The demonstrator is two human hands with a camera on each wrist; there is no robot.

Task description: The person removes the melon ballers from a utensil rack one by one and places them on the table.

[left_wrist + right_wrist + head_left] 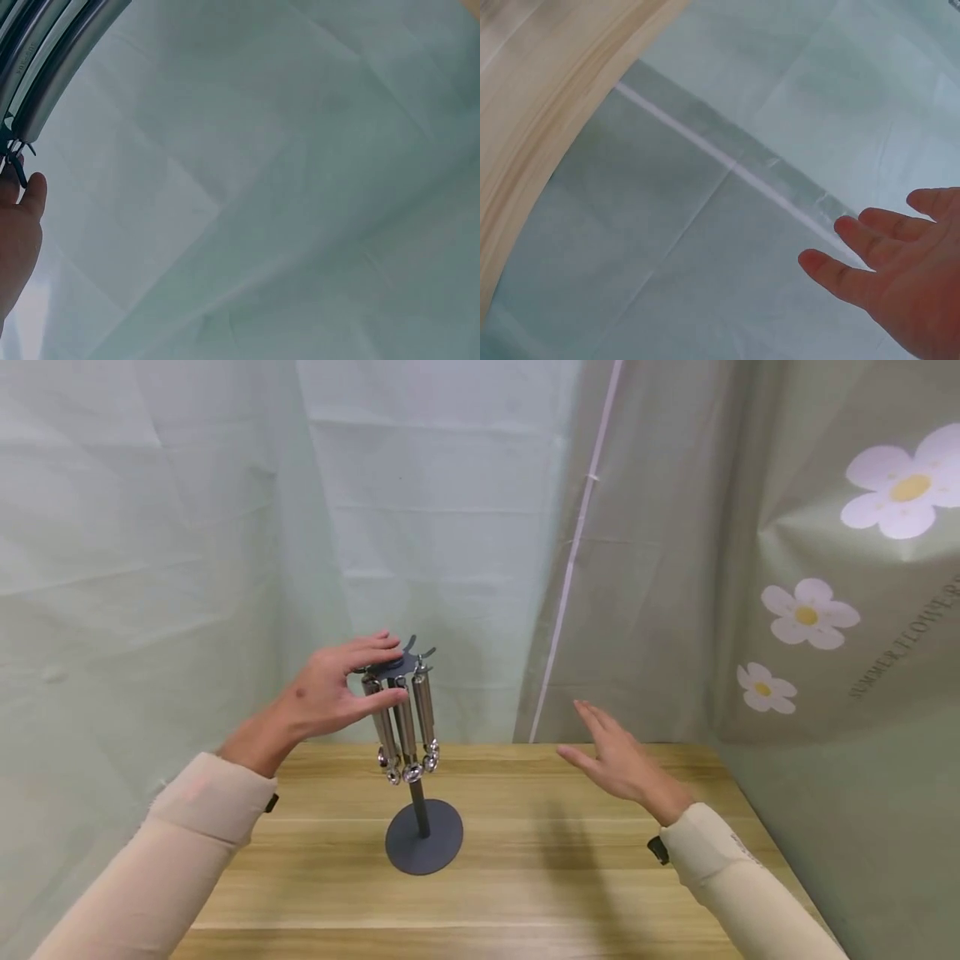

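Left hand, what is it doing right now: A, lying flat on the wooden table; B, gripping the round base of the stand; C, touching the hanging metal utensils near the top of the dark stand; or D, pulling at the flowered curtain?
C: in the head view the left hand is raised at the top of the stand, its straight fingers against the hanging metal utensils.

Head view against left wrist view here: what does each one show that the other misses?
Only the head view shows the stand's round base, the wooden table, the right hand open above it, and the flower-printed cloth. Only the left wrist view shows, close up, the hooks at the tops of the handles. Both show the left hand at the hanging metal utensils and the pale green backdrop.
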